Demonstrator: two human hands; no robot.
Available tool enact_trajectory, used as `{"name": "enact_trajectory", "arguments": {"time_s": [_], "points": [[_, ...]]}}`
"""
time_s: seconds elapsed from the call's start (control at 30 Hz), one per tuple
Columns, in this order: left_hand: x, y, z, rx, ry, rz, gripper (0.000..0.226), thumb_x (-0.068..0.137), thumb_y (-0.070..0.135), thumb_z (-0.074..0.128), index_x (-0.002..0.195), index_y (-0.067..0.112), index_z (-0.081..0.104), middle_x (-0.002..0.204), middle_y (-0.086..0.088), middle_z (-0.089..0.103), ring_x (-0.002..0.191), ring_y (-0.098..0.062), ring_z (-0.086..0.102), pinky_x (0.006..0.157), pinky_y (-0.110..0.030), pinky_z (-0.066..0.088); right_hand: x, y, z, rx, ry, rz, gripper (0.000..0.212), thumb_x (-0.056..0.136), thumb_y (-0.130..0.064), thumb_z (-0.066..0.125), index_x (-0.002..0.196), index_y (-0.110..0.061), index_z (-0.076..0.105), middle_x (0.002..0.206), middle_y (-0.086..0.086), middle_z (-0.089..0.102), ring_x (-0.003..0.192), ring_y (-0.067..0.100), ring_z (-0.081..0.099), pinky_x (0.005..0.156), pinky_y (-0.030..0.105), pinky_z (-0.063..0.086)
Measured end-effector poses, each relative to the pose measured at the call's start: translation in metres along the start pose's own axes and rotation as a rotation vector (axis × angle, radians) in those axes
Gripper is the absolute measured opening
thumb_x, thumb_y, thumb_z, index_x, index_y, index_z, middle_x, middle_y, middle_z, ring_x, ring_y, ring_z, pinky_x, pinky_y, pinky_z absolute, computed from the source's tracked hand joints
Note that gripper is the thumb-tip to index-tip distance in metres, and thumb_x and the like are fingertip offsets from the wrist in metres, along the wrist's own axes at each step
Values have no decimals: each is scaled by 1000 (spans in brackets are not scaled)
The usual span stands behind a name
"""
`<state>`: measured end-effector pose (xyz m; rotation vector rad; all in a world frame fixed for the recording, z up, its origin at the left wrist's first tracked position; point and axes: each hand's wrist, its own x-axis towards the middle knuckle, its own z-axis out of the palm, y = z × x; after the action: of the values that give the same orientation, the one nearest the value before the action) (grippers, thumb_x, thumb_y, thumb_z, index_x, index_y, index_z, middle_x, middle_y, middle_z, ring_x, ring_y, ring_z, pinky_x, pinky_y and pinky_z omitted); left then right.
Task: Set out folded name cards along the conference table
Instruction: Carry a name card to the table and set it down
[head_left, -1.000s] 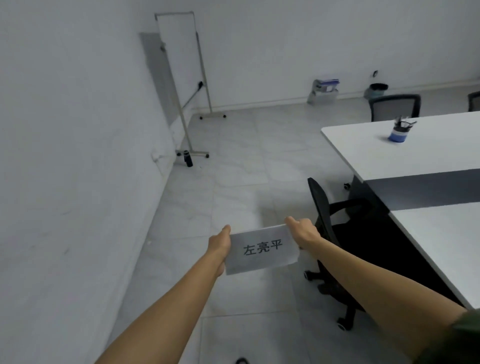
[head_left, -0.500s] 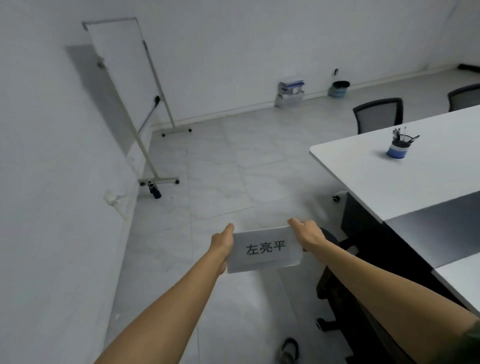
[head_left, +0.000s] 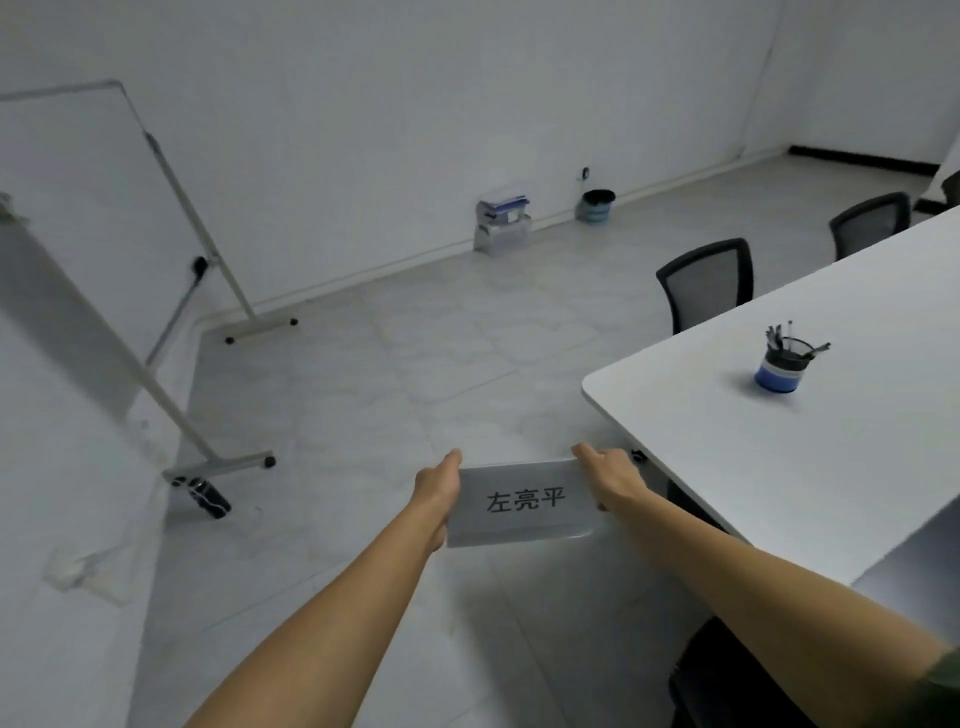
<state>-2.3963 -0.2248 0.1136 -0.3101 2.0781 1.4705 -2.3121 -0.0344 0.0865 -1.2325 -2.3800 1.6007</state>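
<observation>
I hold a white folded name card (head_left: 522, 503) with three black printed characters out in front of me, above the floor. My left hand (head_left: 436, 486) grips its left edge and my right hand (head_left: 613, 478) grips its right edge. The card sits just left of the near corner of the white conference table (head_left: 727, 447), which fills the right side of the view.
A blue pen cup (head_left: 779, 364) stands on the table. Two black mesh chairs (head_left: 706, 283) line its far side. A wheeled whiteboard (head_left: 104, 249) leans by the left wall, a dark bottle (head_left: 208, 497) at its foot. Boxes (head_left: 501, 218) and a bin (head_left: 597, 205) stand by the far wall.
The view has swung right and forward. The table corner now lies closer to the card, and the black chair beside my right arm has dropped out of sight. Both hands keep their grip.
</observation>
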Motion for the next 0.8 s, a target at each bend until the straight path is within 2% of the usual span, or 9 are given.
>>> {"name": "enact_trajectory", "arguments": {"time_s": [0.17,0.3,0.47,0.57,0.67,0.8], "points": [[106,59,43,85,-136,9,35,97,41,42,104,8,52,88,-11,59,73,-24,56,62,-31,44,99,-14,-5,58,122,86,39,90,-44,47,75,-11,63,84,15,67,82,36,67,75,43,55],[175,105,77,170,-254,16,33,98,40,40,99,9,51,86,-10,58,73,-22,54,58,-28,42,161,-27,-12,113,237,160,43,94,-41,44,92,-5,67,93,16,69,85,33,65,80,39,51],[236,163,135,309,-386,54,35,96,41,42,103,9,55,89,-11,60,74,-23,55,61,-29,43,211,-30,-37,215,357,297,43,91,-48,46,83,-9,63,91,16,69,87,34,66,88,48,54],[258,182,181,362,-485,60,32,96,39,42,97,10,56,87,-11,61,72,-22,55,68,-30,44,232,-21,-61,270,452,358,41,90,-48,46,79,-10,57,89,15,66,83,33,62,82,46,52],[277,190,229,405,-566,58,38,97,38,44,114,7,58,94,-10,62,73,-20,56,61,-29,44,253,-3,-83,295,511,430,42,90,-51,43,80,-12,55,88,13,64,77,29,56,70,39,44],[299,193,285,440,-624,30,43,98,42,45,126,9,48,112,-12,58,89,-26,56,77,-35,45,282,29,-104,357,547,513,46,92,-53,44,85,-10,57,89,12,61,75,25,52,69,37,41]]}}
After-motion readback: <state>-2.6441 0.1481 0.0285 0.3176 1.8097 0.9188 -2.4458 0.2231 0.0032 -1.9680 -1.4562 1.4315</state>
